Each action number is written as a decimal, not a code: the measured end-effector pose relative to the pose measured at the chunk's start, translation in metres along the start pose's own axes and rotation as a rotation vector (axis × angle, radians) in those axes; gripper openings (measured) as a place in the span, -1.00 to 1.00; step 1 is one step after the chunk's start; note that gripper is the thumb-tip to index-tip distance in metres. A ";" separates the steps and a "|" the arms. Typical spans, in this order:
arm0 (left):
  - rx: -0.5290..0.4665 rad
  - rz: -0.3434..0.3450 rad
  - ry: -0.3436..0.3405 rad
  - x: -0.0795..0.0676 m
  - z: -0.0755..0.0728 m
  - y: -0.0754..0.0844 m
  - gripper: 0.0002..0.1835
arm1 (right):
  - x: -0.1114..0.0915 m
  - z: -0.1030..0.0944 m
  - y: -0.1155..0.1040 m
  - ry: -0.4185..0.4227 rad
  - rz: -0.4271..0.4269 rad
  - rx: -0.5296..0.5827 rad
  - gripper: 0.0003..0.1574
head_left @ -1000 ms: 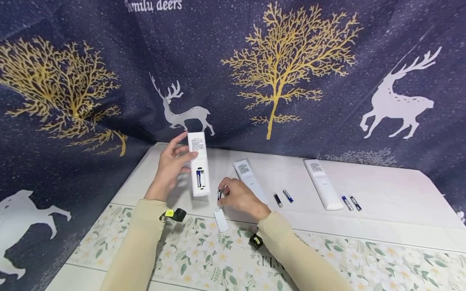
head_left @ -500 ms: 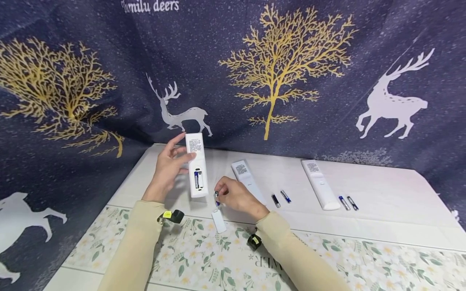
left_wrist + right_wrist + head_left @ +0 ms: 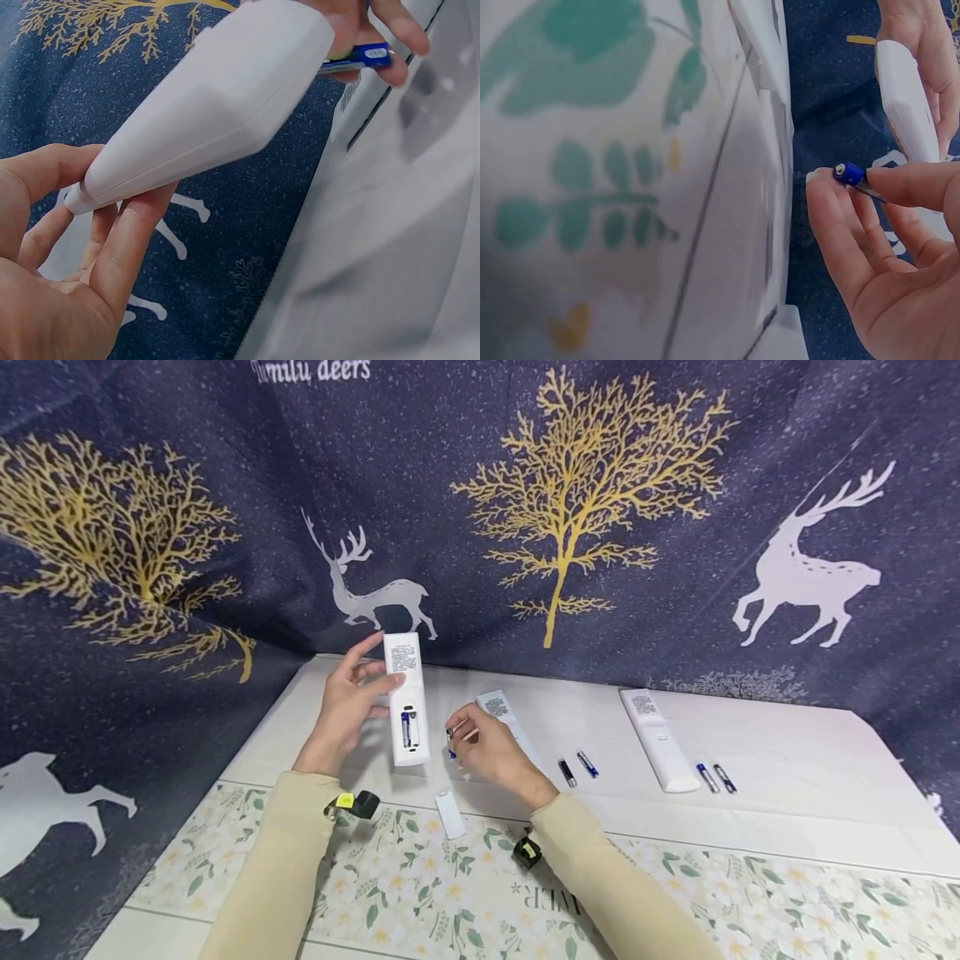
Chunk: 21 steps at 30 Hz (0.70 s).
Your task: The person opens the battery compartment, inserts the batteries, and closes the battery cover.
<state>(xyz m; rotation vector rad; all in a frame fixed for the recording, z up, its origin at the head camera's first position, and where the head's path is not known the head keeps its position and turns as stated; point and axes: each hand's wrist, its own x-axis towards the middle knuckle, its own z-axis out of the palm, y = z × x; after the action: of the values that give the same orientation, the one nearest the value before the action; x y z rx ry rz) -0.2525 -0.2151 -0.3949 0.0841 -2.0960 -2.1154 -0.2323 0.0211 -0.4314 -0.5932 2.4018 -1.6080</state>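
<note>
My left hand (image 3: 347, 708) grips a white remote control (image 3: 411, 693) upright, its back toward me and its battery compartment uncovered. One blue battery (image 3: 407, 730) lies in the left side of that compartment; the right side shows bare. In the left wrist view the remote (image 3: 202, 97) hides the compartment. Just right of the remote, my right hand (image 3: 491, 752) pinches a second battery (image 3: 451, 743) between thumb and fingers. The right wrist view shows that battery's blue end (image 3: 849, 174) sticking out past the fingertips. Below lies the white battery cover (image 3: 451, 815), flat on the table.
Another remote (image 3: 504, 710) lies face down, partly behind my right hand, with two batteries (image 3: 577, 768) beside it. Farther right is a third remote (image 3: 660, 741) with two more batteries (image 3: 717, 778). A dark patterned cloth (image 3: 420, 460) hangs behind the white table.
My right hand has lifted the battery up off the spot near the cover and tilted it. My left hand and its remote have stayed nearly still.
</note>
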 end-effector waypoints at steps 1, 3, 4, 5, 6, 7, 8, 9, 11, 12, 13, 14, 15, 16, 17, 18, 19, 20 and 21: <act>-0.001 0.000 -0.001 0.000 0.000 0.000 -0.16 | 0.000 -0.001 -0.001 0.004 -0.006 0.008 -0.72; -0.005 0.000 -0.001 0.000 0.001 0.000 -0.16 | 0.000 -0.002 -0.002 0.015 -0.014 0.013 -0.72; -0.004 0.001 -0.001 0.000 0.001 0.000 -0.16 | 0.000 -0.003 -0.003 0.021 -0.017 0.018 -0.72; -0.004 0.001 -0.001 0.000 0.001 0.000 -0.16 | 0.000 -0.004 -0.004 0.025 -0.020 0.025 -0.72; -0.003 0.002 -0.002 0.000 0.001 0.000 -0.16 | 0.000 -0.005 -0.005 0.030 -0.025 0.034 -0.72; -0.004 0.003 -0.001 0.000 0.001 0.000 -0.16 | 0.000 -0.005 -0.007 0.035 -0.027 0.044 -0.71; -0.005 0.002 -0.001 0.000 0.001 0.000 -0.16 | -0.001 -0.006 -0.009 0.041 -0.027 0.053 -0.71; -0.005 0.002 -0.001 0.000 0.002 0.000 -0.16 | -0.001 -0.006 -0.010 0.045 -0.031 0.064 -0.71; -0.005 0.002 0.002 0.000 0.002 0.000 -0.16 | -0.001 -0.007 -0.012 0.048 -0.050 0.087 -0.71; -0.005 0.001 0.004 0.000 0.002 0.000 -0.16 | -0.002 -0.007 -0.013 0.050 -0.058 0.093 -0.71; -0.005 0.001 0.007 0.000 0.002 0.000 -0.16 | -0.002 -0.007 -0.014 0.052 -0.067 0.097 -0.71; -0.004 0.001 0.009 0.000 0.003 0.000 -0.16 | -0.003 -0.007 -0.015 0.054 -0.078 0.098 -0.71; -0.004 0.000 0.010 0.000 0.003 0.000 -0.16 | -0.003 -0.007 -0.017 0.055 -0.089 0.097 -0.71; -0.003 0.000 0.011 0.000 0.003 0.000 -0.16 | -0.004 -0.007 -0.018 0.056 -0.099 0.095 -0.71; -0.004 -0.001 0.011 0.000 0.004 0.001 -0.16 | -0.005 -0.007 -0.020 0.058 -0.109 0.092 -0.71; -0.006 -0.002 0.010 0.000 0.004 0.001 -0.16 | -0.006 -0.006 -0.022 0.062 -0.116 0.087 -0.71; -0.008 -0.002 0.008 0.000 0.004 0.001 -0.16 | -0.006 -0.005 -0.024 0.065 -0.126 0.084 -0.71; -0.010 -0.003 0.008 -0.001 0.004 0.001 -0.16 | -0.007 -0.005 -0.026 0.066 -0.136 0.082 -0.70; -0.010 -0.004 0.008 -0.001 0.005 0.002 -0.16 | -0.007 -0.004 -0.027 0.067 -0.146 0.081 -0.70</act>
<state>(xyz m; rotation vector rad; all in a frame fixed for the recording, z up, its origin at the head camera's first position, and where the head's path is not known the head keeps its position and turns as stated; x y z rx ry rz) -0.2522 -0.2105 -0.3932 0.0953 -2.0820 -2.1240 -0.2213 0.0188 -0.4051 -0.7261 2.3755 -1.8020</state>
